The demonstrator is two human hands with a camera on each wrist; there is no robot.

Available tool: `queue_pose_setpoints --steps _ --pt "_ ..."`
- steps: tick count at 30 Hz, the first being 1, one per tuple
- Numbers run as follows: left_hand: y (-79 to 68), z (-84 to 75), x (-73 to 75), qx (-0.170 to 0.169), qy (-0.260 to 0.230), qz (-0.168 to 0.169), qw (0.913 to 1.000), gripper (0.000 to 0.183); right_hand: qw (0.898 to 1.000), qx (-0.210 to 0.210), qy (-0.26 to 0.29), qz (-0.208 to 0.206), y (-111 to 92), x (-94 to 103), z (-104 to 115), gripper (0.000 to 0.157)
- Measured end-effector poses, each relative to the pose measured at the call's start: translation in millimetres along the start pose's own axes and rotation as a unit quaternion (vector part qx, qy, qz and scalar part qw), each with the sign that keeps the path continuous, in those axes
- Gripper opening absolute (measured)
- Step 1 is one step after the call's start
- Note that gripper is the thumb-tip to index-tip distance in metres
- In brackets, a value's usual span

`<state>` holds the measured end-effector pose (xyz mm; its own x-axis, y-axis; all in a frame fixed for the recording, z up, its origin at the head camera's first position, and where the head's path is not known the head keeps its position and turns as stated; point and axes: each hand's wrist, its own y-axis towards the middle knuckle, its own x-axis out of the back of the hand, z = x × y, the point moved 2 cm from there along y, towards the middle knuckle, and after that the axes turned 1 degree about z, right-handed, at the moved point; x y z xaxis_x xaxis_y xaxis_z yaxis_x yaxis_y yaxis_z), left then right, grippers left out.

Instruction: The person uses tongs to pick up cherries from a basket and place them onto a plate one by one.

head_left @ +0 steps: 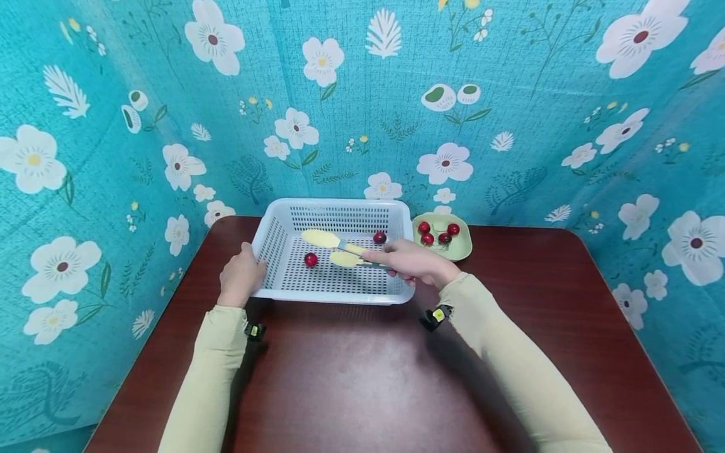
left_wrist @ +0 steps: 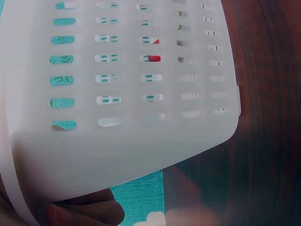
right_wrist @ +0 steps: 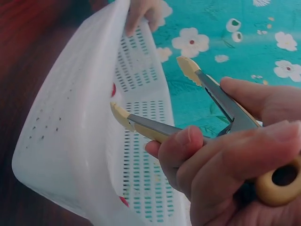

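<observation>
A white perforated plastic basket [head_left: 334, 300] stands on the table, with one red cherry [head_left: 311, 259] at its left and a darker cherry [head_left: 380, 237] at its back right. My left hand [head_left: 241, 277] grips the basket's left rim; in the left wrist view its fingers [left_wrist: 89, 209] are curled at the rim, partly hidden. Over the basket, my right hand [head_left: 419, 260] holds tongs [head_left: 320, 238] with pale yellow tips. The tongs' arms are spread, nothing between them, as the right wrist view shows. Both tips are apart from the cherries.
A small light-green dish [head_left: 466, 245] with several cherries [head_left: 445, 238] sits close to the basket's right side. The dark red-brown table [head_left: 362, 377] runs to a blue flowered cloth [head_left: 351, 113] at the back and sides.
</observation>
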<state>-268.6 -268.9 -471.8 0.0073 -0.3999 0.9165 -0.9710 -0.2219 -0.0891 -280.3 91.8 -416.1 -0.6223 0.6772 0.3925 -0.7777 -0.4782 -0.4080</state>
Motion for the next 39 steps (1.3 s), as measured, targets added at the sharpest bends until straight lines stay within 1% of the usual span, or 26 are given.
queue_pose_setpoints --steps 6,9,12,16,19,23,27,29,32,35,39 --pt "-0.3 0.0 0.2 -0.006 0.0 -0.001 1.0 0.043 1.0 -0.001 -0.018 0.007 8.5 -11.1 5.1 0.049" --pt "-0.7 0.3 0.5 -0.007 -0.002 -0.003 1.0 0.043 1.0 0.003 -0.028 0.004 11.8 -16.2 7.1 0.052" --pt "-0.7 0.2 0.2 -0.004 -0.001 -0.003 1.0 0.041 0.999 0.007 -0.044 -0.008 15.2 -20.9 8.0 0.053" --pt "-0.8 -0.2 -1.3 -0.002 -0.002 0.001 1.0 0.041 0.994 -0.001 -0.1 -0.043 18.1 -27.0 7.6 0.053" --pt "-1.3 -0.4 -1.4 -0.002 -0.002 0.0 1.0 0.041 0.983 0.006 -0.164 -0.079 19.8 -31.3 8.0 0.053" --pt "-1.1 -0.5 -0.4 -0.003 -0.002 -0.004 1.0 0.042 0.961 0.043 -0.244 -0.123 22.8 -37.1 10.0 0.057" --pt "-1.0 -0.6 0.2 -0.006 -0.003 -0.003 1.0 0.042 0.94 0.068 -0.3 -0.15 26.4 -42.3 11.6 0.06" --pt "-1.1 -0.5 0.0 -0.005 -0.002 -0.002 1.0 0.041 0.932 0.07 -0.318 -0.158 28.7 -44.2 11.8 0.061" --pt "-0.8 -0.3 -0.3 -0.003 -0.001 -0.002 1.0 0.041 0.925 0.072 -0.335 -0.163 32.4 -46.7 11.8 0.059" --pt "-0.4 -0.1 -0.3 -0.004 0.0 -0.005 1.0 0.041 0.923 0.073 -0.34 -0.165 36.0 -48.8 11.5 0.057" --pt "0.1 0.0 -0.3 -0.004 0.0 -0.006 1.0 0.042 0.921 0.073 -0.342 -0.17 40.1 -51.2 10.6 0.059"
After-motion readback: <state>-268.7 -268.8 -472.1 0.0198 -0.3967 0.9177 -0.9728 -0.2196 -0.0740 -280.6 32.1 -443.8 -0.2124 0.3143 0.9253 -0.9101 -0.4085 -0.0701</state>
